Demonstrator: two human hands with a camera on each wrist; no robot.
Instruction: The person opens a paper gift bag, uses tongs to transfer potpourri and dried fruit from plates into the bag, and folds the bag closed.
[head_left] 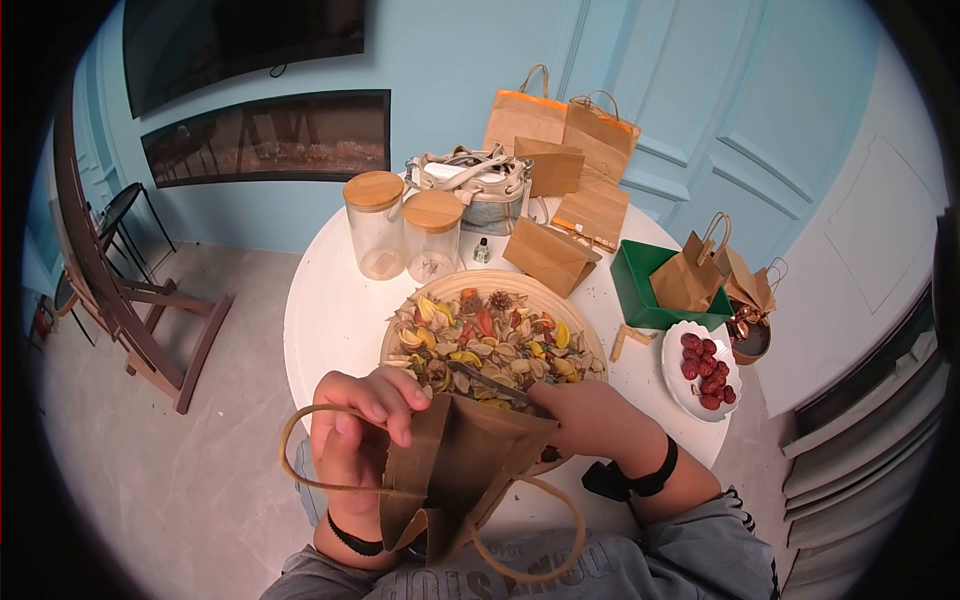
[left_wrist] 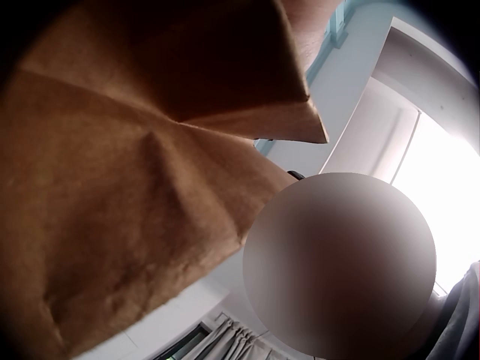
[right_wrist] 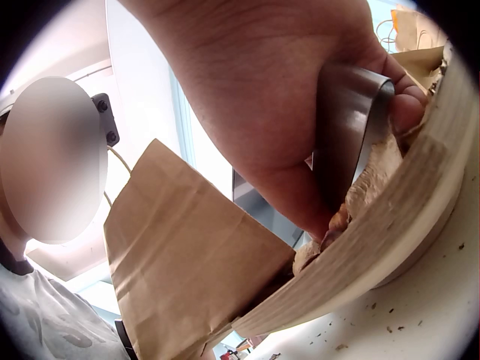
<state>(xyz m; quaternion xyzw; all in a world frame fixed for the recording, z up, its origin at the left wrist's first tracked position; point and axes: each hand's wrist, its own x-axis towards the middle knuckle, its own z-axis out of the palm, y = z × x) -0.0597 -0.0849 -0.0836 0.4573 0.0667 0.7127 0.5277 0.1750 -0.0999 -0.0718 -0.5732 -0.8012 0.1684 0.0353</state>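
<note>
the left hand [head_left: 360,425] is holding the brown paper bag [head_left: 490,440] by its left side, with its fingers bending. the right hand [head_left: 590,415] is gripping a bent metal tool [right_wrist: 349,109] over the near part of the big round tray [head_left: 588,335]. the tray is sitting on the white table [head_left: 325,310], and dried petals [head_left: 490,340] are lying all over it.

the bag is leaning on the near side of the tray, just left of the right hand, and its handles [head_left: 350,490] are hanging out at the sides. the gap that matters most seems to be the small one between bag and tool — the right hand is being the nearer one to the petals. i cannot tell if the bag is touching the tray — or which way the tool's tip is pointing.
</note>
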